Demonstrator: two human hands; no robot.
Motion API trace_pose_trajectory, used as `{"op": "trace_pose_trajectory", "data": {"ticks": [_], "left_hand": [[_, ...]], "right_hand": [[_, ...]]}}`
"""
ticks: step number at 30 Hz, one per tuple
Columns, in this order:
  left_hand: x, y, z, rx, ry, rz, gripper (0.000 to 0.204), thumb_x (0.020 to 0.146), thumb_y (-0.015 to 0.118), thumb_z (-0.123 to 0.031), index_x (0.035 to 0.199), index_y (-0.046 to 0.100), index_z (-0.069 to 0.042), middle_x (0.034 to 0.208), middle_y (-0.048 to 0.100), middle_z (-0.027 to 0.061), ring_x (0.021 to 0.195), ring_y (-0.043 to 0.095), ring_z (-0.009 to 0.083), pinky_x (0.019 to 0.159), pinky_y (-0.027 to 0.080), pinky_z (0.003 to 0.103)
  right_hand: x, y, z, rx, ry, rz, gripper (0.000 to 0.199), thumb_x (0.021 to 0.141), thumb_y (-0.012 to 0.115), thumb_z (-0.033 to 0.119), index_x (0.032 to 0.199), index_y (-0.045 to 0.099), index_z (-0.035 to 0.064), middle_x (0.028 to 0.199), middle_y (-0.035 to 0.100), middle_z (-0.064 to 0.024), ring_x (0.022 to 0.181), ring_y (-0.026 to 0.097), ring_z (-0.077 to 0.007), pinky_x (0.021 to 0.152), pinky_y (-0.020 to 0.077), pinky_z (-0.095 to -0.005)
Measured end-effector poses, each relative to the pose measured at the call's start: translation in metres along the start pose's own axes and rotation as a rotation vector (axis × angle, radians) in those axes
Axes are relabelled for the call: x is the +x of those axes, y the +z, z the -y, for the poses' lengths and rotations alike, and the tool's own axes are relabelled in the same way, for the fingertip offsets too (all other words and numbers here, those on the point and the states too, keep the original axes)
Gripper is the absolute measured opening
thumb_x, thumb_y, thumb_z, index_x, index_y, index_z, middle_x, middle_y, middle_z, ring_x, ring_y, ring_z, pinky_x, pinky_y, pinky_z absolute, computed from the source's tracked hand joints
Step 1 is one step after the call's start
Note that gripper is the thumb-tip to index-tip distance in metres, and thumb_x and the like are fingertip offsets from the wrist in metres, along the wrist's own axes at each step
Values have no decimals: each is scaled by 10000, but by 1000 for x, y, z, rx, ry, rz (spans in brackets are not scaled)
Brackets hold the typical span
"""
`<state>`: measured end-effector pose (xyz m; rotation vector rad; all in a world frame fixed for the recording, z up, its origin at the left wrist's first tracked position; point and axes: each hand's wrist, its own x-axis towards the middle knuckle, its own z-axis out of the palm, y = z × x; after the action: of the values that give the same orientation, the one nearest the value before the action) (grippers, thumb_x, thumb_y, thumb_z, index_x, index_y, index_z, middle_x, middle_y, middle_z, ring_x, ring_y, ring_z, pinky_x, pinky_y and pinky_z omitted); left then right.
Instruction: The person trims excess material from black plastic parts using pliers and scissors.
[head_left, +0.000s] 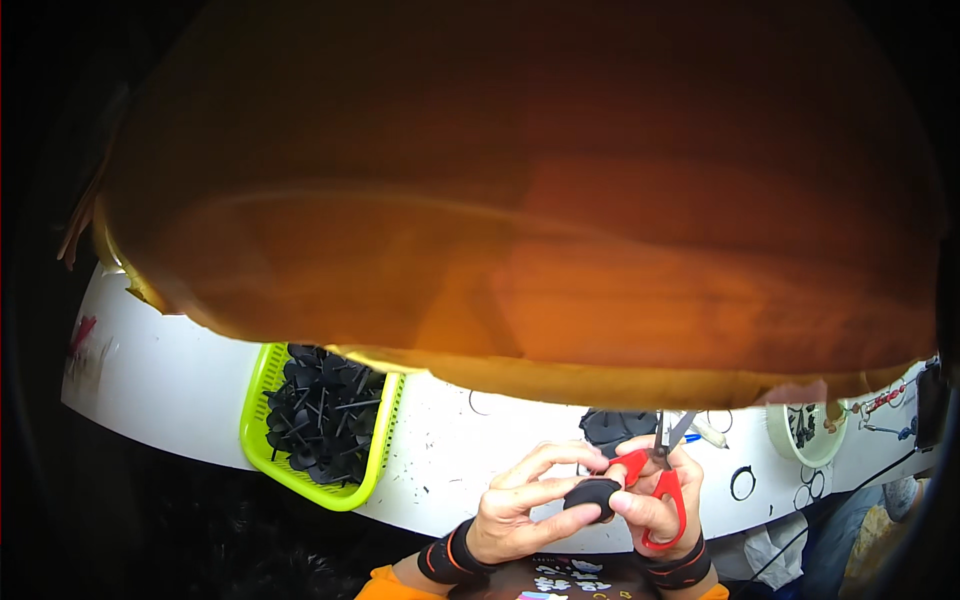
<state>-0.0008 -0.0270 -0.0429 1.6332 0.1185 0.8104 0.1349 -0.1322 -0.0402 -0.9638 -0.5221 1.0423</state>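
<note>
My left hand [522,506] pinches a small black rubbery part [591,494] between thumb and fingers, just above the near edge of the white table [450,450]. My right hand [662,500] has its fingers through the loops of red-handled scissors [655,470], whose grey blades point up and away from me. The right fingertips also touch the black part. Both wrists wear black bands with orange trim.
A lime-green basket [262,380] holding several black stemmed parts sits left of my hands. More black parts [612,428] lie behind them. A pale round tub [805,435] stands at the right. An orange-brown brim [520,200] covers the upper view.
</note>
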Motion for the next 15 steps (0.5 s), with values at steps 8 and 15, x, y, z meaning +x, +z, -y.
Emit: {"op": "trace_pose_trajectory", "data": {"ticks": [8,15], "left_hand": [[-12,18,-6,-474,-158,-344,159,776,586,69,926,589,119,980,569,184,861,572,238,745,467,331],[-9,22,-6,-404,-107,-348,208,785,594,55,982,581,119,971,581,194,762,586,198,671,483,285]], "right_hand": [[-25,-2,-10,-149,-86,202,664,679,734,377,1072,455,-80,768,571,-142,690,586,-210,627,488,-313],[-29,-14,-7,-183,73,398,788,652,770,316,1245,388,-35,961,503,-106,866,473,-182,737,382,-287]]}}
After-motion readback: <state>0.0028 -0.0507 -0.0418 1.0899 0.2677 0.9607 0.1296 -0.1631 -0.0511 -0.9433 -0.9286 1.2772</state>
